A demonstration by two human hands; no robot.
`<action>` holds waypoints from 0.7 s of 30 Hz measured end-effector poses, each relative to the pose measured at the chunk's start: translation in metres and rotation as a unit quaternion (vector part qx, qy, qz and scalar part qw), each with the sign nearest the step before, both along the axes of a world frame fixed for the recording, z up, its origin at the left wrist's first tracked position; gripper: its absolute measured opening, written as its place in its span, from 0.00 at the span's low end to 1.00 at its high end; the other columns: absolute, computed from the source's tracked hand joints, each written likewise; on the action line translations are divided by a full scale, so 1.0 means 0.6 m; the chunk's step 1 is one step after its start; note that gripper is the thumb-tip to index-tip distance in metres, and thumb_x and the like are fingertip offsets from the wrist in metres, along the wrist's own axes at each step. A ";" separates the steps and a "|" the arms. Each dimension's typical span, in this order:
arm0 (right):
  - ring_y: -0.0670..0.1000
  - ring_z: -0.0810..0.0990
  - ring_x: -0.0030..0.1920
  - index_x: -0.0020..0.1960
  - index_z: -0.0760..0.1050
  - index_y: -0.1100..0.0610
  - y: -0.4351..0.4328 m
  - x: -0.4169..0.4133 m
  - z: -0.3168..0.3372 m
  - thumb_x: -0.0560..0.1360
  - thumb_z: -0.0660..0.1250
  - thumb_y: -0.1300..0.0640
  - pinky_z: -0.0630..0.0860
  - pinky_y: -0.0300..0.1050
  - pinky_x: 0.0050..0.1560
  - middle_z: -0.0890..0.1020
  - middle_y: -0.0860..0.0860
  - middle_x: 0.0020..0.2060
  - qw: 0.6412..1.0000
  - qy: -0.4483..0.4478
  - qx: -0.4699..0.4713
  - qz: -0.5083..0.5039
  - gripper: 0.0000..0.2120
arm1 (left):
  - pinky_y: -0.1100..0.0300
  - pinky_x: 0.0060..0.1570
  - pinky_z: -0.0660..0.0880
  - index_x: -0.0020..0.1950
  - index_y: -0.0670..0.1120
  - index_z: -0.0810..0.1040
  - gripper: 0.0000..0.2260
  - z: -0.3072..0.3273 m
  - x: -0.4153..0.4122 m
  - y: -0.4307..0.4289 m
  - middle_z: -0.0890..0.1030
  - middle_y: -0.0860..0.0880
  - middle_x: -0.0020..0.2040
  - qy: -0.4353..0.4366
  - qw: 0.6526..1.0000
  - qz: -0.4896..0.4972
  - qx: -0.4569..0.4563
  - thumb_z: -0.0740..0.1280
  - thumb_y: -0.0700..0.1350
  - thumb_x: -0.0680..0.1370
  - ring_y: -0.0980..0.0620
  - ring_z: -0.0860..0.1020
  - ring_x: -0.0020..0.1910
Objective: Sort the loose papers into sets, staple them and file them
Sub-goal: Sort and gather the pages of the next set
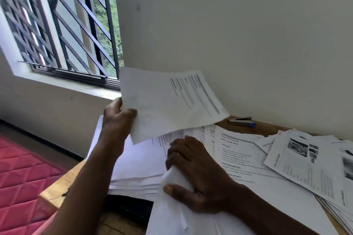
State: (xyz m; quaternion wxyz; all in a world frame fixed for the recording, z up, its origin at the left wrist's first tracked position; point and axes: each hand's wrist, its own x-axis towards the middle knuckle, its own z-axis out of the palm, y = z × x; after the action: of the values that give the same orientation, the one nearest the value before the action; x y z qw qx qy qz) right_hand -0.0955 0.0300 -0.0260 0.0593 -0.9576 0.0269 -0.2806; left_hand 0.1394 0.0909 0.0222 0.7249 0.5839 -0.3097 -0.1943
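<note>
1. Covering most of the wooden table (pixel 55 192), loose papers (pixel 298 160) lie overlapped and fanned out to the right. The frame cuts off the spread's right edge. Some sheets carry small photos, and their print is too blurred to read.
2. Stack of papers (pixel 137 168) sits on the table's left part, between the two forearms. Its top sheets are plain white, with printed edges showing at its far side.
3. Bundle of white sheets (pixel 172 212) sits at the near edge, bunched at the top. It runs off the bottom of the frame.
4. Single sheet (pixel 168 105) is in the air above the stack, tilted. Its printed lines sit toward the far right, motion-blurred and unreadable.
5. Dark object (pixel 129 206) lies under the stack's near edge. Cannot tell what it is.
6. Right hand (pixel 198 173): fingers curled over the bundle's bunched top, thumb pressed against its left side.
7. Left hand (pixel 116 118): pinches the single sheet's near-left edge, thumb on top. The fingers beneath are hidden.
8. Stapler (pixel 241 121) lies on bare wood by the wall, beyond the loose papers. Its left end is hidden behind the single sheet's corner.
</note>
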 end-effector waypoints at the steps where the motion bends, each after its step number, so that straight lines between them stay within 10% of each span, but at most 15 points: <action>1: 0.52 0.72 0.62 0.54 0.76 0.55 -0.002 -0.001 -0.001 0.79 0.68 0.42 0.66 0.55 0.66 0.75 0.49 0.54 1.000 -0.022 -0.002 0.009 0.16 | 0.50 0.48 0.81 0.56 0.46 0.82 0.19 -0.004 0.003 0.017 0.87 0.43 0.50 -0.013 1.000 0.004 0.009 0.63 0.38 0.66 0.44 0.84 0.47; 6: 0.57 0.76 0.51 0.43 0.76 0.59 -0.010 -0.003 -0.010 0.79 0.61 0.41 0.69 0.59 0.59 0.76 0.54 0.46 0.981 -0.195 -0.006 0.013 0.21 | 0.64 0.28 0.72 0.55 0.45 0.82 0.16 -0.037 0.021 0.079 0.82 0.53 0.34 -0.047 0.990 0.126 0.047 0.60 0.32 0.74 0.53 0.76 0.27; 11: 0.57 0.74 0.46 0.36 0.74 0.59 -0.002 -0.005 -0.007 0.83 0.49 0.40 0.67 0.57 0.50 0.76 0.54 0.42 0.944 -0.323 0.000 -0.069 0.30 | 0.43 0.47 0.81 0.56 0.52 0.79 0.20 -0.047 0.028 0.133 0.85 0.48 0.43 -0.129 0.950 0.230 0.165 0.58 0.43 0.66 0.39 0.84 0.44; 21: 0.57 0.75 0.53 0.40 0.78 0.58 0.002 -0.007 -0.009 0.82 0.50 0.38 0.64 0.55 0.60 0.77 0.54 0.46 0.936 -0.332 -0.046 -0.109 0.29 | 0.49 0.46 0.79 0.55 0.52 0.72 0.20 -0.017 -0.005 0.187 0.82 0.44 0.44 -0.270 0.866 0.200 0.371 0.60 0.49 0.63 0.40 0.80 0.44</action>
State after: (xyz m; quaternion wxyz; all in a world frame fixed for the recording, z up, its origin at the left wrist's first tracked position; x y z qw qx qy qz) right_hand -0.0998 0.0311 -0.0317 -0.0101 -0.8025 0.0973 -0.5886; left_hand 0.1367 0.2033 0.0120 0.3663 0.8888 -0.2749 0.0190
